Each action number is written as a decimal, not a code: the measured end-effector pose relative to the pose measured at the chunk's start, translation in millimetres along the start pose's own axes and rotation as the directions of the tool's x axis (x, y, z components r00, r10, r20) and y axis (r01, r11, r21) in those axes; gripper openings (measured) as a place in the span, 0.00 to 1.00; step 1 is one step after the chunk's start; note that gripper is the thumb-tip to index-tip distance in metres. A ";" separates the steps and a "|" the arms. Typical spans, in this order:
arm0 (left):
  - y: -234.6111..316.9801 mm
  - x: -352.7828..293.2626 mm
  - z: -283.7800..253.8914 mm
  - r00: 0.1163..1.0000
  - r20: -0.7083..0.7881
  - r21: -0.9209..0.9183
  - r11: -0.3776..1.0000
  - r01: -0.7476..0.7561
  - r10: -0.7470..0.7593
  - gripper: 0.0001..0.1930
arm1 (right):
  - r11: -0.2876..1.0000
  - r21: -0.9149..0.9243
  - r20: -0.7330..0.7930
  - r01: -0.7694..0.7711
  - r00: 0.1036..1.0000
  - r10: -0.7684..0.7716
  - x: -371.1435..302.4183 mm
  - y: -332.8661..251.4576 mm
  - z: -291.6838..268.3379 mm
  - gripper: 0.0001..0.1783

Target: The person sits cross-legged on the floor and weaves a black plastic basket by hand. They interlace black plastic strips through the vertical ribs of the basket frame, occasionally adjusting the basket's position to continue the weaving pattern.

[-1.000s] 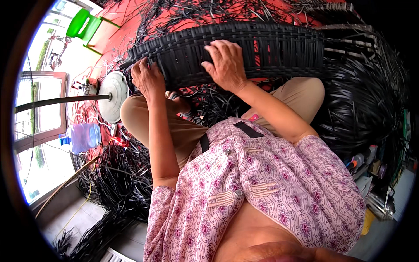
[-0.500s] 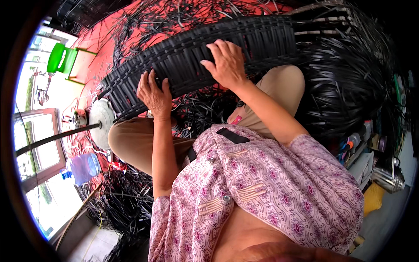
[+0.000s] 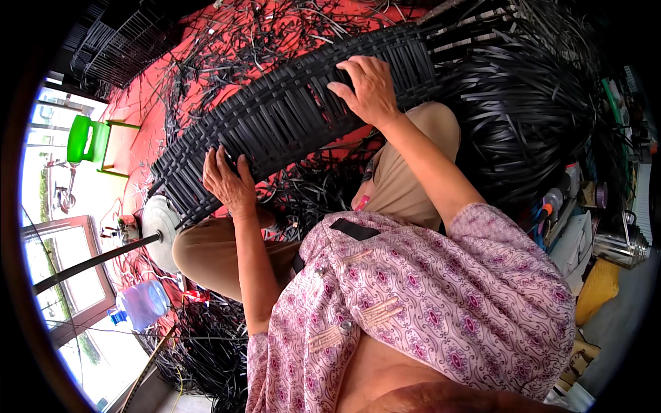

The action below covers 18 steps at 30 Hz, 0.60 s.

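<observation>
A long, slightly curved panel woven from black flat strips (image 3: 275, 131) lies slantwise across in front of me, over my bent legs. On its near side, left of the middle, rests my left hand (image 3: 232, 184), fingers stretched out and thumb apart. My right hand (image 3: 372, 91) lies on the slats towards the panel's right end, its fingers a little bent and the thumb held away. Neither hand shows a strip between the fingers. Loose black strips (image 3: 310, 177) are heaped under the panel's near edge.
At the right is a big bundle of black strips (image 3: 523, 117). Strip scraps litter the red floor (image 3: 200, 65). To the left are a round grey base with a pole (image 3: 160, 230), a clear water jug (image 3: 144, 304) and a green chair (image 3: 96, 141). A metal jug (image 3: 620, 248) is at far right.
My right hand has shifted along the panel towards its right end. The left hand stays near the same part of the panel. The whole view has turned slightly.
</observation>
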<state>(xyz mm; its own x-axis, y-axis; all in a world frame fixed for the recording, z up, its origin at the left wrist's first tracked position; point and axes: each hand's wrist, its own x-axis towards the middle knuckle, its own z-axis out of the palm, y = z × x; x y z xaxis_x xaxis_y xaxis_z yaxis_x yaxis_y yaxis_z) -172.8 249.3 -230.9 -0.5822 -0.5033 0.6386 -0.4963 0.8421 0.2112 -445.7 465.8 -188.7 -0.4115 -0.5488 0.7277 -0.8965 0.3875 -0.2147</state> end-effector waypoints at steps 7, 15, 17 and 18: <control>2.8 -3.1 -0.3 1.000 -0.019 -0.010 1.000 -0.006 0.005 0.26 | 0.976 -0.196 -0.023 -0.099 0.995 0.097 -20.7 59.3 -22.7 0.27; -7.6 0.6 5.5 0.999 -0.036 -0.021 1.000 -0.014 0.013 0.25 | 0.997 0.067 -0.041 -0.049 0.998 0.052 -3.3 94.2 -43.7 0.23; -6.5 -0.2 4.9 0.999 -0.032 -0.016 1.000 -0.002 0.002 0.25 | 0.995 0.006 -0.013 -0.099 0.995 0.099 -8.3 110.7 -41.6 0.24; -6.8 -1.8 6.7 1.000 -0.031 -0.016 1.000 -0.001 0.000 0.25 | 0.980 0.078 0.020 -0.182 0.983 0.181 -5.9 112.0 -40.4 0.24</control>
<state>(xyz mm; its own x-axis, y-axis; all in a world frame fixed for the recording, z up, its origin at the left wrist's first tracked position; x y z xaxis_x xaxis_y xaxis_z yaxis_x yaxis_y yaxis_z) -172.7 243.2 -238.5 -0.5623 -0.4968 0.6611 -0.4854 0.8455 0.2225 -537.0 542.4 -190.7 -0.5704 -0.4838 0.6637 -0.8164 0.4223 -0.3938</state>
